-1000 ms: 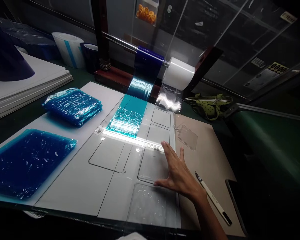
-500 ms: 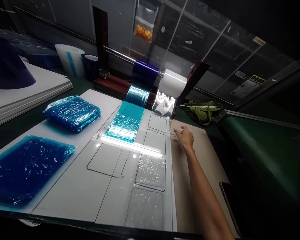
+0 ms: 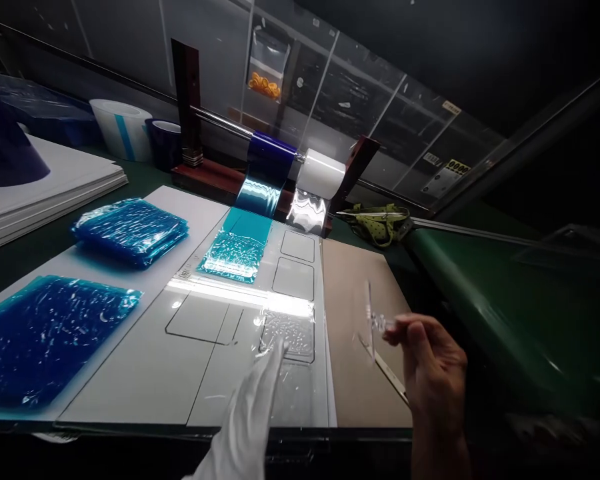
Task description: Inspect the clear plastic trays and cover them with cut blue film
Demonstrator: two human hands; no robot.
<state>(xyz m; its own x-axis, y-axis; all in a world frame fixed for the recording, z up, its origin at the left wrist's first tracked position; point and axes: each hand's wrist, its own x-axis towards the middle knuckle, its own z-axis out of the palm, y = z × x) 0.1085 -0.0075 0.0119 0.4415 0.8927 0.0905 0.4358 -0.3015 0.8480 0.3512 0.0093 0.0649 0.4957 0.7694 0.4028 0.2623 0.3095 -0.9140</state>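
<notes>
Head camera: pinching a clear plate [image 3: 369, 317] by its small knob [image 3: 381, 323] between thumb and fingers of the right hand [image 3: 434, 360], holding it nearly edge-on above the brown board [image 3: 345, 283], overlapping the pale knife [image 3: 393, 380] from this angle. Pointing the white-gloved left hand [image 3: 250, 408] toward the wrinkled clear film [image 3: 297, 335]; can't tell the spread of its blurred fingers.

Grey panelled wall [image 3: 125, 47], glossy green surface [image 3: 480, 313] (perhaps a tabletop), deep shadow [image 3: 490, 40] above.
</notes>
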